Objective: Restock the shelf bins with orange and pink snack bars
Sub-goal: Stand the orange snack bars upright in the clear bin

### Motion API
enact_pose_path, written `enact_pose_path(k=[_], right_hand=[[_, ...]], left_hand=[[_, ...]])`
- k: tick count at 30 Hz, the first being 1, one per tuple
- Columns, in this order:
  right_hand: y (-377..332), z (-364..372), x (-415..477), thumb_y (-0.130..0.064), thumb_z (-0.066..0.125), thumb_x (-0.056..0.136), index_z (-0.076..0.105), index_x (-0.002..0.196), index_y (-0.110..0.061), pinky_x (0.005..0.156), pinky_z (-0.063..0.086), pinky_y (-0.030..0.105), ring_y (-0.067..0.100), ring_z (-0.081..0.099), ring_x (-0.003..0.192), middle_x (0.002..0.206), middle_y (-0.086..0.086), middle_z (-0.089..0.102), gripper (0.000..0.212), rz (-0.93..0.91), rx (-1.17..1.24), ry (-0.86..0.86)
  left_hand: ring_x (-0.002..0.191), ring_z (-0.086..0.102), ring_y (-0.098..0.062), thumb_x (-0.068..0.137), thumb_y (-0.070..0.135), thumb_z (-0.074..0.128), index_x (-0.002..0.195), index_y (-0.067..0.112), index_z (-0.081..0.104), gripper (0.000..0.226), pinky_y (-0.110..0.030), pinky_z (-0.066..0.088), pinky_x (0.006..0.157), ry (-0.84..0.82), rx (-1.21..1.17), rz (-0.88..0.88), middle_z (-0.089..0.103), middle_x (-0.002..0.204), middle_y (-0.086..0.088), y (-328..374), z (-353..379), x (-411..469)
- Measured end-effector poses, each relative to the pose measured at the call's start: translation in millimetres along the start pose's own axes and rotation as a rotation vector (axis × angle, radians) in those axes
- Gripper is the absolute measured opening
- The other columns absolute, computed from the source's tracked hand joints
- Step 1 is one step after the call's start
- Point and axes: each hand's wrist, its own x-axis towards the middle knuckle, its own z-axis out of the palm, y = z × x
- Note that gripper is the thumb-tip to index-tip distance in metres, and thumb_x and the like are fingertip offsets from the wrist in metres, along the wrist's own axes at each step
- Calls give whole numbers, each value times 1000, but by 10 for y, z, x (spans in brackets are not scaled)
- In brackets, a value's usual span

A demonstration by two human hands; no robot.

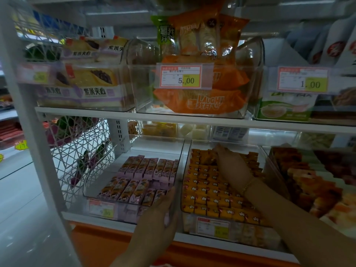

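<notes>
Dim shop shelving (86,111) fills the view. Left hand (163,209) grips the pink-bar bin (107,162); right hand (226,154) touches orange bars (204,191), grip unclear.

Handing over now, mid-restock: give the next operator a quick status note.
Left hand: against the front right corner of the pink bar bin; grip unclear.
Right hand: deep in the orange bar bin, fingers on the rear bars; whether it holds one, cannot tell.
Done: orange bars fill their bin; pink bars in two rows.
Left: bare space at the pink bin's back.
</notes>
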Motion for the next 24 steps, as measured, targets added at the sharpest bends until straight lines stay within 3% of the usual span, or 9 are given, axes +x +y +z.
enact_pose_path(k=[2, 4, 5, 7, 9, 13, 18, 20, 24], right_hand=[[-127, -201, -114, 1, 81, 63, 61, 85, -5, 30, 30, 19, 14, 47, 32, 51, 3, 54, 31, -121, 17, 154], [-260, -458, -222, -15, 61, 86, 61, 83, -9, 30, 34, 21, 13, 47, 33, 51, 0, 54, 7, -168, 81, 255], [-328, -604, -268, -21, 52, 92, 61, 84, -11, 32, 37, 23, 12, 49, 37, 54, -1, 56, 15, -151, 120, 263], [-452, -870, -333, -21, 51, 96, 58, 87, -17, 42, 41, 22, 8, 52, 47, 61, -5, 58, 13, -60, 312, 178], [-520, -1045, -351, -25, 52, 95, 57, 87, -21, 49, 44, 22, 7, 53, 55, 65, -6, 59, 11, 58, 480, 18], [-592, -1177, -299, -24, 58, 92, 60, 79, -21, 67, 57, 33, 14, 66, 69, 75, -1, 69, 14, 209, 669, -190], [-607, -1231, -219, -12, 59, 92, 61, 79, -7, 64, 58, 27, 19, 70, 70, 84, 15, 72, 14, 354, 1011, -427], [-631, -1215, -219, -10, 57, 92, 60, 79, -5, 64, 57, 26, 23, 70, 72, 89, 21, 70, 15, 371, 1045, -463], [-644, -1145, -227, -10, 55, 93, 58, 77, -4, 62, 57, 23, 19, 68, 68, 88, 19, 70, 18, 450, 1110, -460]], left_hand=[[101, 34, 27, 94, 36, 51, 132, 49, 25, 48, 12, 19, 84, 61, -87, -34, 54, 120, 17, 111, -48, -12], [109, 35, 24, 93, 27, 56, 125, 47, 34, 43, 11, 25, 82, 139, -180, -62, 39, 127, 32, 218, -100, -26], [105, 40, 25, 92, 28, 58, 120, 51, 40, 41, 7, 32, 79, 170, -246, -94, 39, 122, 37, 279, -131, -40], [94, 51, 21, 84, 36, 64, 111, 51, 51, 33, -1, 43, 71, 169, -445, -191, 50, 110, 38, 379, -192, -51], [92, 59, 11, 74, 44, 65, 104, 43, 62, 30, -10, 50, 73, 105, -612, -254, 64, 105, 25, 441, -253, -52], [78, 72, -15, 65, 34, 67, 67, 28, 76, 11, -26, 57, 70, -14, -804, -343, 75, 82, -1, 562, -382, -98], [66, 71, -24, 61, 24, 70, 73, 9, 74, 20, -27, 58, 58, -42, -802, -380, 73, 73, -15, 539, -541, -158], [63, 70, -23, 60, 26, 71, 74, 3, 72, 27, -27, 57, 56, -72, -748, -356, 72, 71, -15, 541, -597, -174], [52, 66, -21, 70, 15, 70, 67, -1, 68, 16, -25, 53, 49, 0, -750, -356, 69, 66, -20, 526, -619, -185]])
